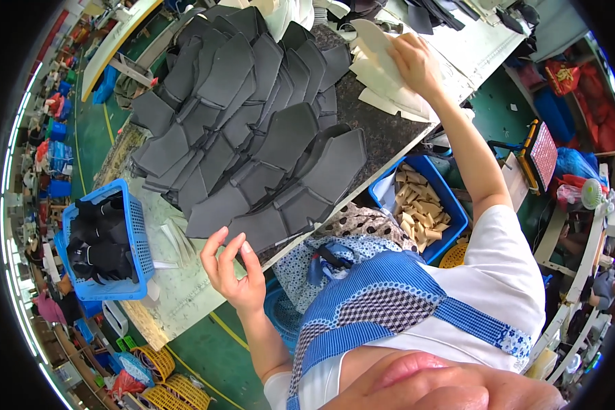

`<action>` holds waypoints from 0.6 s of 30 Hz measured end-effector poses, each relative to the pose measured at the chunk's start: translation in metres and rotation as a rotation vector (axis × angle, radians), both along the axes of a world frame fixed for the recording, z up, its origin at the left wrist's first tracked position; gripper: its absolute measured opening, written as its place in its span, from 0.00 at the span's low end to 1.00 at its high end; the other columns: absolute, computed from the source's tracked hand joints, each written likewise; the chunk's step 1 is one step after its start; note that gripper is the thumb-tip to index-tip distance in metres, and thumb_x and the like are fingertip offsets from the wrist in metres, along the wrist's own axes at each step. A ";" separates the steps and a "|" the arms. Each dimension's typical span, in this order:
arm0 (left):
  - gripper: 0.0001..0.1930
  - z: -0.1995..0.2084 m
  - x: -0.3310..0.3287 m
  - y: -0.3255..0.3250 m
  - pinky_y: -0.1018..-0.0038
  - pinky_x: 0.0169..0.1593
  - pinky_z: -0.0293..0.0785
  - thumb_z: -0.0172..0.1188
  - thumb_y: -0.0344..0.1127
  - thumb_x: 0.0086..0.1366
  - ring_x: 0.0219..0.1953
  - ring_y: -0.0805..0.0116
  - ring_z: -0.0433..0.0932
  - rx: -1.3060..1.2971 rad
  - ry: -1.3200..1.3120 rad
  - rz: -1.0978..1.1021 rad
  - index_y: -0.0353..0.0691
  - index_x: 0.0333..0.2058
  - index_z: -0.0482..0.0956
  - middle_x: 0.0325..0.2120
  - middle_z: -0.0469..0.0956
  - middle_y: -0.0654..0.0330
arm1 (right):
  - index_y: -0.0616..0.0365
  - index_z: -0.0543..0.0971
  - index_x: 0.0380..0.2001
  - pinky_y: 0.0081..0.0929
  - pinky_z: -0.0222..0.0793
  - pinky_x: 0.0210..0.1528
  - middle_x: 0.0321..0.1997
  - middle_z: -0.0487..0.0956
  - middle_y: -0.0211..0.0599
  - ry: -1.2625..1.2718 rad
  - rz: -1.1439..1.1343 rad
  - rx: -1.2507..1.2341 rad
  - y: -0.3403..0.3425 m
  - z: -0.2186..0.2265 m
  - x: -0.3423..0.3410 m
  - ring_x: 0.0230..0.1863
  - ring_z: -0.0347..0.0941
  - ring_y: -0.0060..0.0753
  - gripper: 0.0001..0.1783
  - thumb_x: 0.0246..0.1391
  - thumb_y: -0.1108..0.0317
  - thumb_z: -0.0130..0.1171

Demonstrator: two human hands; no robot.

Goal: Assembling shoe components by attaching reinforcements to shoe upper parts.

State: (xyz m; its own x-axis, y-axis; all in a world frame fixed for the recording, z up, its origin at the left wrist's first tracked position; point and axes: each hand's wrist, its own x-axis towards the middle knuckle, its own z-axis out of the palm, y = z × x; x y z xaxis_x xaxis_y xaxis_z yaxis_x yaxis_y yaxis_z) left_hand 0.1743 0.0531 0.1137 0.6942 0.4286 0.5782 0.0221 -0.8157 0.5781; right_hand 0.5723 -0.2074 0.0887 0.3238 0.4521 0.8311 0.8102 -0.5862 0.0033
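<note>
Black pieces (pixel 283 140), over a dozen, lie near the left hand (pixel 242 285), grip apart; the right hand (pixel 415 65) clamps one cream piece (pixel 374 42).

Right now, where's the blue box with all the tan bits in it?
In the head view, the blue box is right of centre, beside the table, below the pale pieces and above the blue apron.

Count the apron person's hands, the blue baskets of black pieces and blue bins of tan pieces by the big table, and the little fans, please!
Hands: 2 (left hand, right hand)
Blue basket of black pieces: 1
Blue bin of tan pieces: 1
Little fan: 1
Total: 5
</note>
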 end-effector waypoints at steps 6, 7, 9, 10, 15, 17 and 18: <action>0.07 -0.011 -0.013 0.011 0.68 0.50 0.73 0.61 0.24 0.61 0.46 0.61 0.75 -0.170 -0.043 -0.080 0.36 0.38 0.81 0.47 0.75 0.53 | 0.60 0.81 0.37 0.34 0.72 0.35 0.28 0.80 0.48 0.639 -0.180 0.137 0.004 0.014 -0.007 0.29 0.78 0.46 0.14 0.59 0.60 0.58; 0.07 -0.011 -0.012 0.012 0.69 0.50 0.73 0.61 0.24 0.61 0.45 0.61 0.76 -0.180 -0.051 -0.111 0.36 0.38 0.81 0.46 0.75 0.53 | 0.60 0.81 0.33 0.38 0.71 0.34 0.25 0.79 0.49 0.628 -0.232 0.131 0.003 0.008 -0.005 0.28 0.77 0.49 0.18 0.61 0.55 0.55; 0.07 -0.011 -0.011 0.014 0.69 0.50 0.73 0.61 0.24 0.60 0.45 0.61 0.76 -0.208 -0.051 -0.151 0.36 0.38 0.81 0.46 0.76 0.53 | 0.60 0.81 0.31 0.39 0.71 0.34 0.24 0.78 0.49 0.623 -0.309 0.108 0.000 0.001 0.001 0.28 0.76 0.51 0.20 0.62 0.52 0.54; 0.07 -0.012 -0.011 0.015 0.69 0.50 0.73 0.61 0.24 0.60 0.44 0.61 0.76 -0.228 -0.042 -0.187 0.36 0.38 0.80 0.45 0.76 0.54 | 0.59 0.81 0.30 0.40 0.70 0.34 0.24 0.78 0.50 0.628 -0.380 0.092 -0.004 -0.002 0.003 0.27 0.75 0.53 0.22 0.63 0.50 0.52; 0.09 -0.013 -0.007 0.021 0.70 0.49 0.73 0.61 0.24 0.61 0.45 0.63 0.76 -0.270 0.004 -0.389 0.36 0.41 0.80 0.46 0.76 0.54 | 0.61 0.80 0.27 0.41 0.70 0.34 0.24 0.78 0.49 0.609 -0.341 0.033 -0.028 -0.006 0.006 0.26 0.74 0.54 0.23 0.64 0.51 0.51; 0.11 -0.013 0.002 0.012 0.72 0.45 0.76 0.62 0.24 0.60 0.45 0.62 0.77 -0.421 -0.031 -0.408 0.35 0.43 0.79 0.46 0.76 0.52 | 0.63 0.80 0.28 0.36 0.69 0.31 0.24 0.77 0.45 0.168 -0.084 0.222 -0.012 0.011 -0.019 0.24 0.75 0.44 0.19 0.64 0.58 0.53; 0.13 -0.012 0.007 0.006 0.74 0.41 0.78 0.63 0.24 0.60 0.45 0.62 0.78 -0.568 -0.077 -0.405 0.34 0.44 0.79 0.47 0.77 0.50 | 0.63 0.79 0.29 0.33 0.69 0.30 0.24 0.77 0.42 0.385 -0.071 0.224 0.000 0.027 -0.046 0.25 0.75 0.38 0.18 0.64 0.59 0.53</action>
State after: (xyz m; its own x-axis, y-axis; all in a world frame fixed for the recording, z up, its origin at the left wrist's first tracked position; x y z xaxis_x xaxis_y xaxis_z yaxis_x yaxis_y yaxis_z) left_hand 0.1813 0.0594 0.1016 0.8292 0.3951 0.3954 -0.2782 -0.3218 0.9050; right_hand 0.5267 -0.2071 0.1154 0.6525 0.2405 0.7186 0.6852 -0.5923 -0.4239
